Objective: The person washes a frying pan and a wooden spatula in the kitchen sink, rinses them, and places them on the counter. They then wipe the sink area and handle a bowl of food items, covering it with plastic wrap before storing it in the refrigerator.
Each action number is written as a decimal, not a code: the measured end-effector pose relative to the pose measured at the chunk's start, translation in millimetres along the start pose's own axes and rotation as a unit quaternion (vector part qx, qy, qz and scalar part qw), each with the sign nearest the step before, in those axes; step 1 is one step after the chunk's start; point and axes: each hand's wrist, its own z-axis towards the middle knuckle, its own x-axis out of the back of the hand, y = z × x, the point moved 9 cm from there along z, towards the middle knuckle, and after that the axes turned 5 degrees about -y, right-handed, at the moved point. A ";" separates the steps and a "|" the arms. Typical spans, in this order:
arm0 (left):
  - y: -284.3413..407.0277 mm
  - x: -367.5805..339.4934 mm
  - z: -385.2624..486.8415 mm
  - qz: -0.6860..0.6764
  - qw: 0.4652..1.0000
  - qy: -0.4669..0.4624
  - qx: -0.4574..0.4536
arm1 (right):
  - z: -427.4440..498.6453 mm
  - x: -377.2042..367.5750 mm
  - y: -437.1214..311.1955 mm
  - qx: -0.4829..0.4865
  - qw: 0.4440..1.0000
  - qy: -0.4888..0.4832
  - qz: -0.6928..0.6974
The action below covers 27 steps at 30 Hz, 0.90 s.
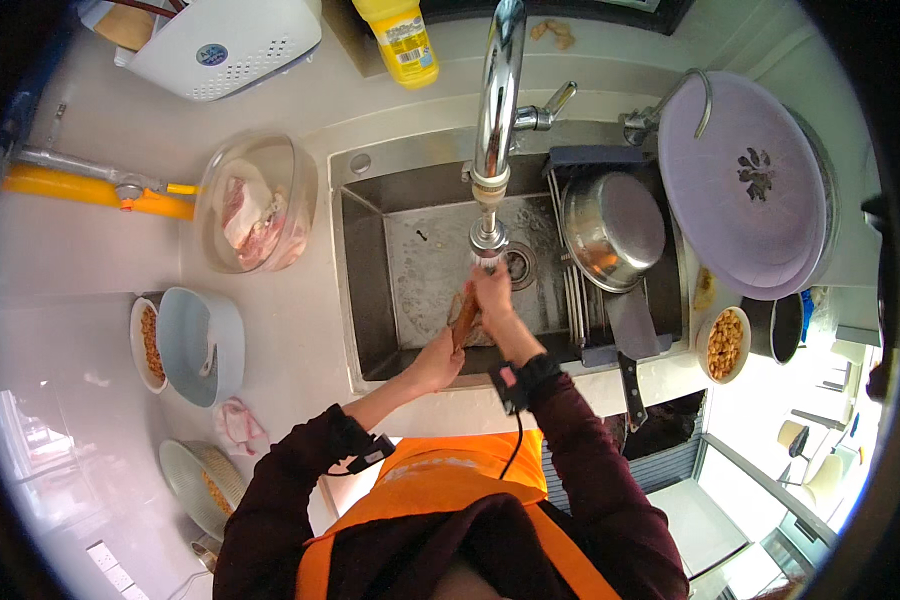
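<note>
Both my hands hold a long reddish-brown food item (466, 319), its kind unclear, over the steel sink (420, 262). My left hand (436, 361) grips its lower end near the sink's front edge. My right hand (493, 294) is at its upper end, directly under the chrome faucet (489, 234), from which water runs. Something flat and brownish lies partly hidden beneath and beside my hands. The drain (520, 266) is just right of my right hand. An upturned steel pot (615, 229) rests on a rack at the sink's right side.
A cleaver (634, 337) lies across the right front rim, its handle over the counter edge. Raw meat (251, 217) sits in a glass bowl at left. A purple basin (742, 187), a bowl of beans or nuts (724, 345), a blue container (202, 345) and a cloth (238, 427) flank the sink.
</note>
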 end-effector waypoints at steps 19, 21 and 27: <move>32.4 137.7 71.8 0.557 0.801 0.138 -0.170 | -37.9 -0.9 -32.8 0.024 0.766 -0.373 -0.524; 12.5 124.8 78.3 0.494 0.860 0.009 -0.126 | -27.7 17.6 -33.3 0.084 0.691 -0.331 -0.637; -45.3 94.2 57.3 0.168 0.980 0.008 0.110 | -9.1 36.4 -52.5 0.233 0.815 -0.039 -0.529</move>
